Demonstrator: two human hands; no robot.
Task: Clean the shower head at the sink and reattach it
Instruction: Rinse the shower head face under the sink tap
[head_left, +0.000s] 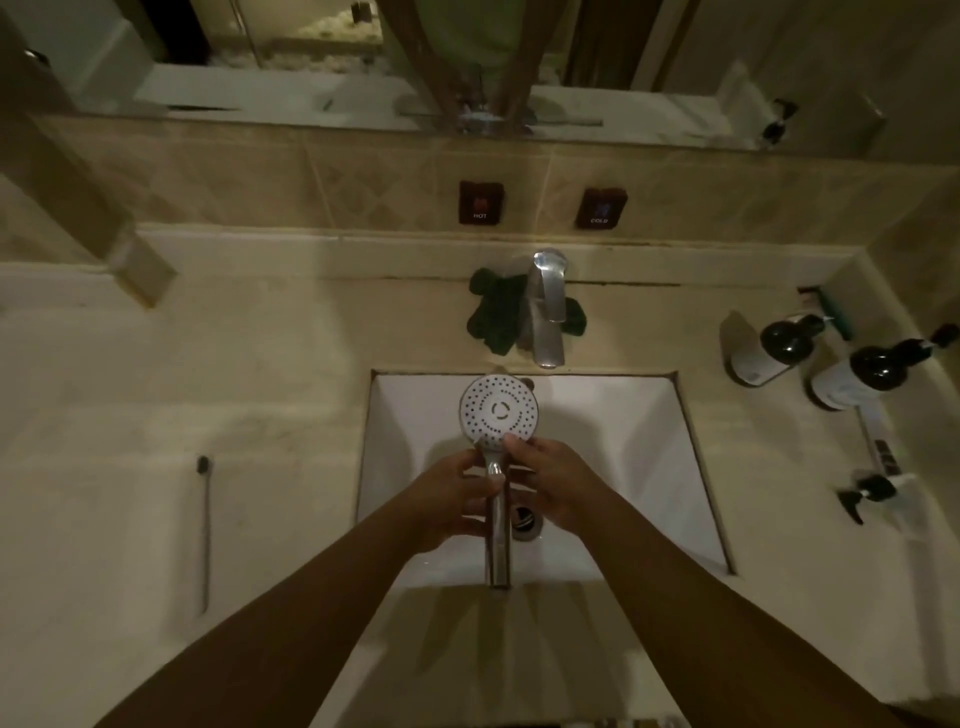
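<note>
A shower head (499, 411) with a round white nozzle face and a chrome handle is held over the white sink (639, 447), face up. My left hand (452, 499) grips the upper part of the handle. My right hand (553, 486) is on the neck, thumb touching the lower rim of the face. The chrome faucet (546, 312) stands behind the basin, with no water visible. The drain (524, 518) shows between my hands.
A dark green cloth (496, 314) lies behind the faucet. Two dark-capped bottles (784, 343) (878, 371) and a pump dispenser (867, 491) stand on the right of the counter. A thin dark-tipped stick (205, 525) lies on the left. HOT and COLD tags are on the wall tiles.
</note>
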